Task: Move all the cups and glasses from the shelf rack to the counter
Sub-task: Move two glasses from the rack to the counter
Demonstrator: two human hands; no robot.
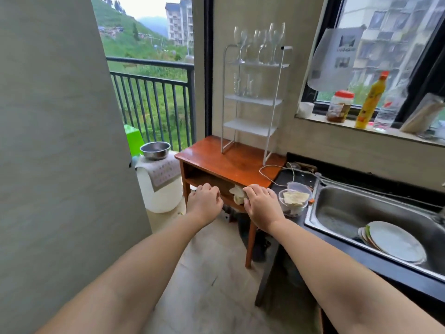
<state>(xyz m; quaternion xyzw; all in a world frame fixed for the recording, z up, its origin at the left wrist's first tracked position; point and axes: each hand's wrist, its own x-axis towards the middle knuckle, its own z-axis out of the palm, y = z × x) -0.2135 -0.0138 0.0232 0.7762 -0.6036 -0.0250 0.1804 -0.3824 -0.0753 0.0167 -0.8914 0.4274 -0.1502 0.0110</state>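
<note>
Wooden and reddish-brown, the small side table [231, 162] stands against the wall beside the balcony door, and everything else sits around it. To its right runs the dark counter [390, 263] with a steel sink [375, 213] set into it; white plates [395, 242] lean inside the basin. On the tabletop, at the back, stands a white wire shelf rack [252, 102] with four tiers. Its top tier carries a cluster of stemmed wine glasses [260, 44], upright and close together. The tier below holds a few clear tumblers [245, 85], hard to count through the blur. The two lower tiers hold nothing I can make out. A white cable [277, 168] trails off the table's right corner toward the counter, where a clear plastic container [293, 201] sits just beside the sink.

Both bare arms reach toward the table's front edge, well below the rack. The left hand [206, 201] is curled loosely and grasps nothing. The right hand [261, 203] is palm down, fingers bent, beside a pale cloth [237, 194]; whether it grips the cloth I cannot tell.
</note>
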